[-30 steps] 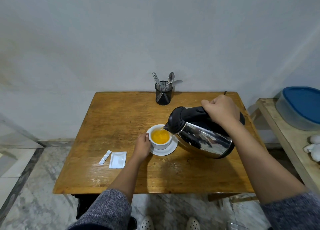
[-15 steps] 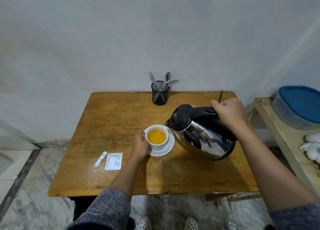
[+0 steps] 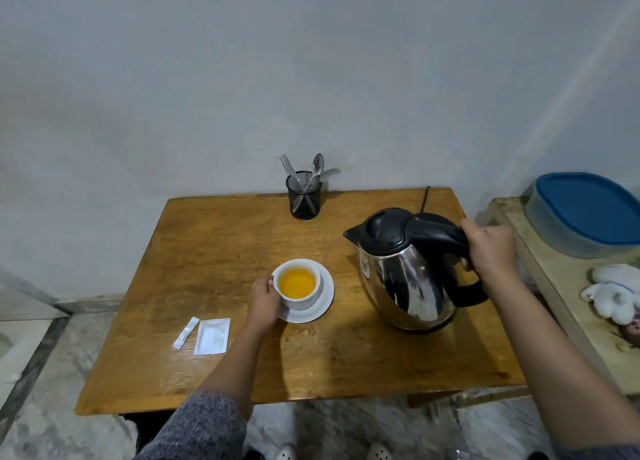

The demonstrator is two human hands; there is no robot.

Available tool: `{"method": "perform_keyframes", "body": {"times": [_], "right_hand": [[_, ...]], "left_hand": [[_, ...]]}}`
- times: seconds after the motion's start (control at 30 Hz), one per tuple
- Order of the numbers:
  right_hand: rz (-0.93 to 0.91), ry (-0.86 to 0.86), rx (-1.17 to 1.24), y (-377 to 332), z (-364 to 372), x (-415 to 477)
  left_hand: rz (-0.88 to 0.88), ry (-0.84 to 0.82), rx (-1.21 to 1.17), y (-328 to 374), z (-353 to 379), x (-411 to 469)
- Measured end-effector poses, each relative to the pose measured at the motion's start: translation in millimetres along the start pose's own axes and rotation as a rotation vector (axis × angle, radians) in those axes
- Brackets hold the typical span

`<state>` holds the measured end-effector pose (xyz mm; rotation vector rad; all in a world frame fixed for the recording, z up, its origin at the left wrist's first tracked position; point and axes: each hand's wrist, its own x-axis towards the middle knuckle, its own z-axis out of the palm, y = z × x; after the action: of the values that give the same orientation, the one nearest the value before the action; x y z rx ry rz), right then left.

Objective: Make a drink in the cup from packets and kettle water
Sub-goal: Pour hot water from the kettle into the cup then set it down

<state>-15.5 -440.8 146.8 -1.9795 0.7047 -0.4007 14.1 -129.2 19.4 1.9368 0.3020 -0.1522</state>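
Note:
A white cup (image 3: 304, 300) full of orange liquid stands on a white saucer (image 3: 323, 305) near the middle of the wooden table (image 3: 214, 251). My left hand (image 3: 265, 302) holds the cup's left side. My right hand (image 3: 491, 253) grips the black handle of a steel kettle (image 3: 412, 279), which is upright at the table's right side, its spout pointing left and well clear of the cup. Two white packets lie left of my left arm: a narrow stick packet (image 3: 186, 332) and a square packet (image 3: 212, 336).
A black mesh holder (image 3: 304, 200) with a fork and spoons stands at the table's back edge. A cord (image 3: 425, 198) runs off the back right. To the right, a side bench (image 3: 568, 307) carries a blue-lidded container (image 3: 588, 213) and a white cloth (image 3: 616, 293).
The kettle has swung from tilted over the cup to upright and moved right, away from the cup. My left hand has stayed on the cup.

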Motion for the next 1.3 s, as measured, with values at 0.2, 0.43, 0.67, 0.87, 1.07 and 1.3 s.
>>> {"method": "perform_keyframes", "body": {"times": [0.2,0.43,0.67,0.87,1.07,1.3], "right_hand": [[0.170,0.156,0.326,11.2,-17.2,2.9],[0.274,0.400,0.673,-7.4,-21.4,16.5],[0.295,0.505,0.684,0.1,-21.9,43.4],[0.338,0.507,0.676,18.8,-22.4,57.9],[0.333,0.516,0.680,25.0,-19.5,61.4],[0.332,0.507,0.720,31.2,-13.8,70.4]], "left_hand": [[-0.027,0.024,-0.025,0.4,3.0,-1.0],[-0.063,0.055,-0.055,-5.5,7.5,3.5],[-0.053,0.057,-0.053,-8.3,8.2,6.5],[-0.047,0.079,-0.051,-10.4,9.9,6.6],[-0.061,0.117,-0.050,-7.3,11.6,1.8],[-0.059,0.133,-0.043,-4.5,13.9,-0.8]]}}
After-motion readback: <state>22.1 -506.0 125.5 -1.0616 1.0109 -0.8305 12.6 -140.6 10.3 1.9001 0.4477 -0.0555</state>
